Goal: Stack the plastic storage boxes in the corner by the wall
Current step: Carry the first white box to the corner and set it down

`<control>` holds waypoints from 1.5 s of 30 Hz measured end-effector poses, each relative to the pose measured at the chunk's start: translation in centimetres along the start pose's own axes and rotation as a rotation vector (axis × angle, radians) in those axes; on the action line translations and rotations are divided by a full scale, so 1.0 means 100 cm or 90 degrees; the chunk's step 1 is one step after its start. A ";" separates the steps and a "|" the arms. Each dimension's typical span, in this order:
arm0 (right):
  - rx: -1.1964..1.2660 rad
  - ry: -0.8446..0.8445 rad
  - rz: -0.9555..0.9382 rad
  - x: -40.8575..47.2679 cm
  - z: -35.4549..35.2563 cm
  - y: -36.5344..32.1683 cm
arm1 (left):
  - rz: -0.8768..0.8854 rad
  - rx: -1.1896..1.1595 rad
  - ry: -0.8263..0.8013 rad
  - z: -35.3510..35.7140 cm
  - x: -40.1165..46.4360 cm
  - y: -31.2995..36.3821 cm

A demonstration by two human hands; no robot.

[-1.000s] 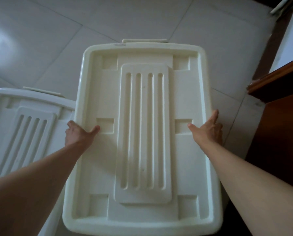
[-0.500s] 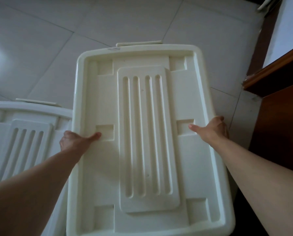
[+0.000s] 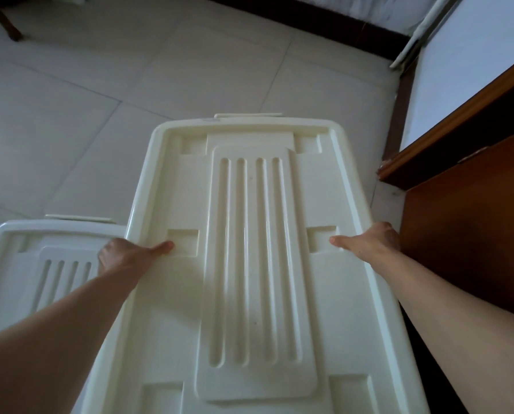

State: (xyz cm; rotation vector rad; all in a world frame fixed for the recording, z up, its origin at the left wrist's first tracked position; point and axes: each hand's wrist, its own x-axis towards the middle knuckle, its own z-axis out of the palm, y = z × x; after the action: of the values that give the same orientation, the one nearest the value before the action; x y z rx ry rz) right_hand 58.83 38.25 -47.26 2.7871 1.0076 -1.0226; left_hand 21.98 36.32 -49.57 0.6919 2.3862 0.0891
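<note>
Head view: a cream rectangular plastic storage box with a ribbed lid [image 3: 249, 264] is gripped at its long sides, the left hand [image 3: 127, 255] clamped on the left rim and the right hand [image 3: 369, 242] on the right rim, thumbs on the lid. A second white lidded plastic box [image 3: 25, 264] sits just left on the pale tiled floor [image 3: 100, 100]. Brown wooden furniture [image 3: 464, 228] stands right.

A cream plastic storage box [image 3: 258, 264] with a ribbed lid is lying lengthwise above the tiled floor [image 3: 100, 115], gripped at both long edges. A second white box [image 3: 25, 279] is sitting just beside its left edge, lower.
</note>
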 end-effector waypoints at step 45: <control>0.285 0.106 0.180 0.237 -0.239 -0.301 | 0.344 0.096 -0.015 -0.086 0.138 0.611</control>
State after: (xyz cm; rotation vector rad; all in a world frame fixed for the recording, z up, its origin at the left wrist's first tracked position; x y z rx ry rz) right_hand 69.15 80.76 -36.15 3.2895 0.4016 -1.1030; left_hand 35.67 96.67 -36.43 1.3866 2.1377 0.1272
